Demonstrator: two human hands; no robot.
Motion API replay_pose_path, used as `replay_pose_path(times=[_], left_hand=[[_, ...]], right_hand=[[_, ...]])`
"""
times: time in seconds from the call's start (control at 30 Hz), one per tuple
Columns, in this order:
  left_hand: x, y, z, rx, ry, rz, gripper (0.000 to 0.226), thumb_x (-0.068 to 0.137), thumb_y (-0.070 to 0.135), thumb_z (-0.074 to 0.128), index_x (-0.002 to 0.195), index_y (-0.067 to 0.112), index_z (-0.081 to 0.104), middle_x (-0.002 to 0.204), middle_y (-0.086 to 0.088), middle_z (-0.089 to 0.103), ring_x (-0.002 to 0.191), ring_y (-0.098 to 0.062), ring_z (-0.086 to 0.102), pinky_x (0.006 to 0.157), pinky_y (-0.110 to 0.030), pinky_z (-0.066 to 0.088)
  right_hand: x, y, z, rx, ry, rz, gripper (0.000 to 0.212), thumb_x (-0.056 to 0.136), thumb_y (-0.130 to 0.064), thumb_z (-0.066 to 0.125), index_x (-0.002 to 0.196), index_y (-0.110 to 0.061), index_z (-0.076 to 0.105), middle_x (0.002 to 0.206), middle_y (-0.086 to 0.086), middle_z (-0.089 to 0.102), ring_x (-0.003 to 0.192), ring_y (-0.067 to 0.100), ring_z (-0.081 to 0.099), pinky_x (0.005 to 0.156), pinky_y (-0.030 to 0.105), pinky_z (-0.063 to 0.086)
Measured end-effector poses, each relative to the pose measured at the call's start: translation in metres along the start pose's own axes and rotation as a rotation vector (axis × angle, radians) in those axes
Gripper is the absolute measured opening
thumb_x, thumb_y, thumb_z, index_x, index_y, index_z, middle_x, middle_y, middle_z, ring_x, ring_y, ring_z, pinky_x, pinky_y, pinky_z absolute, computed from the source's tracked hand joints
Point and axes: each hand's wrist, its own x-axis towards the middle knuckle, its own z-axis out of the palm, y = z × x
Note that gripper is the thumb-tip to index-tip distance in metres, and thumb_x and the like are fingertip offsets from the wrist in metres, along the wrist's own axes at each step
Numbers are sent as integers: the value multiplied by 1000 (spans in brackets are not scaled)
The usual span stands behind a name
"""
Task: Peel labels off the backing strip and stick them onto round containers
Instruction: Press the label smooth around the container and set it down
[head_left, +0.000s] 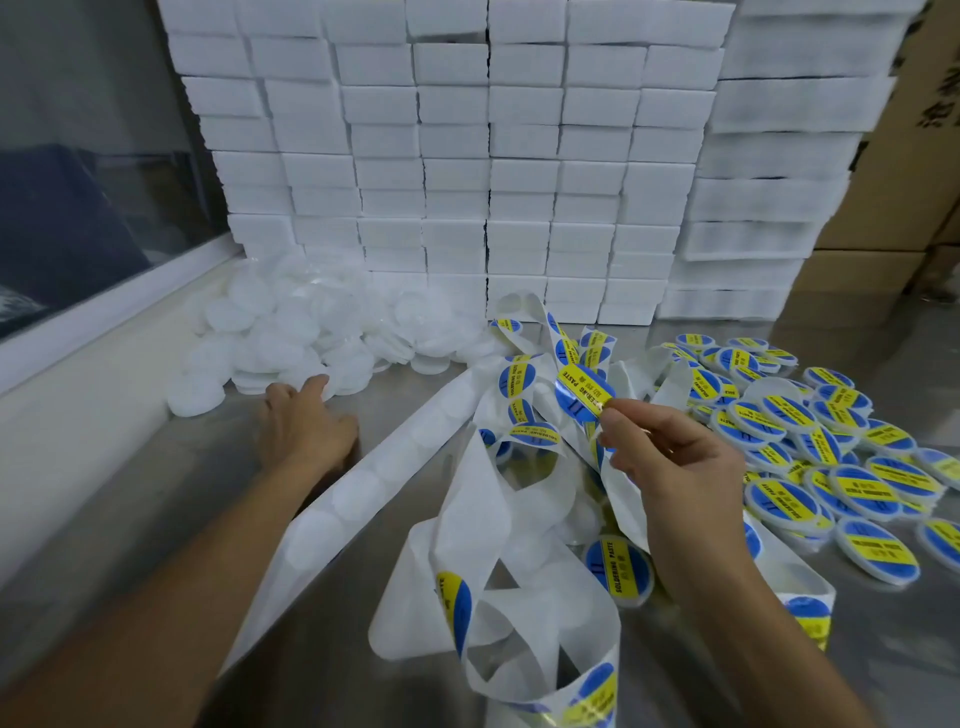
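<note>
Steel table (130, 519), stacked white boxes (452, 156), window (78, 156)

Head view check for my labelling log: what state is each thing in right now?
Left hand: open, reaching into the unlabelled pile.
Right hand: pinching a peeled label.
Peeled label: off the backing, held in the air.
Backing strip: tangled loose on the table, some labels remaining.
Unlabelled containers: heaped, plain white.
Labelled containers: spread out, labels up.
</note>
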Motion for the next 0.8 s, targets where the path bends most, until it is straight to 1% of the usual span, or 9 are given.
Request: replay_pose_path(times=[0.07, 0.13, 0.2, 0.27, 0.43, 0.6, 0.67, 0.73, 0.8], left_hand=[[11, -8, 1, 73, 4, 13, 49, 87, 36, 63, 133, 22, 55, 136, -15, 44, 122, -33, 45, 96, -44, 43], [19, -10, 0, 16, 58, 38, 28, 87, 31, 68, 111, 16, 70, 126, -15, 54, 102, -30, 56, 81, -39, 48], [21, -8, -3, -18, 102, 61, 9, 86, 20, 71, 88, 12, 75, 115, -15, 61, 87, -26, 57, 68, -33, 44], [19, -8, -3, -4, 117, 64, 7, 86, 14, 71, 80, 12, 73, 112, -15, 59, 89, -28, 57, 68, -33, 44], [6, -5, -1, -21, 133, 89, 10, 88, 9, 61, 80, 14, 63, 121, -9, 39, 112, -31, 40, 87, -41, 45], [-9, 9, -7, -129, 175, 114, 6, 95, 11, 52, 91, 11, 57, 119, -15, 45, 112, -36, 43, 94, -48, 43], [-16, 17, -13, -258, 177, 159, 10, 96, 8, 49, 86, 11, 52, 103, -13, 55, 102, -36, 50, 88, -48, 46], [-29, 26, -19, -415, 153, 183, 11, 98, 11, 46, 88, 11, 50, 87, -4, 55, 87, -28, 53, 74, -39, 45], [-46, 35, -26, -592, 91, 164, 12, 101, 19, 44, 90, 19, 49, 85, 3, 57, 76, -19, 53, 64, -32, 41]], right_hand=[[3, 1, -2, 60, 11, 36, 16, 81, -12, 76, 92, -24, 77, 76, -4, 75, 65, 4, 67, 58, 15, 52], [7, 3, -6, 112, 18, 78, 25, 80, -13, 76, 103, -23, 74, 76, -6, 74, 65, 3, 65, 59, 14, 51], [10, 5, -10, 84, 34, 88, 25, 80, -14, 76, 102, -25, 73, 79, -7, 75, 66, 2, 65, 59, 14, 51], [12, 6, -11, 68, 50, 87, 21, 81, -14, 75, 98, -27, 74, 81, -7, 76, 70, 1, 67, 58, 16, 52], [14, 6, -11, 104, 96, 93, 10, 79, -20, 76, 87, -25, 72, 74, -9, 73, 67, 4, 67, 65, 28, 52], [13, 8, -10, 44, 80, 94, 11, 83, -23, 75, 75, -31, 74, 78, -9, 73, 70, 6, 69, 63, 27, 50], [11, 8, -9, 14, 57, 73, 13, 83, -23, 75, 75, -33, 74, 80, -9, 74, 74, 8, 70, 63, 27, 50], [10, 7, -8, -27, 40, 50, 12, 83, -25, 75, 76, -35, 74, 82, -15, 73, 74, 6, 70, 64, 27, 51], [9, 7, -7, -70, 26, 33, 13, 82, -28, 76, 77, -39, 74, 82, -25, 70, 71, 3, 67, 65, 28, 53]])
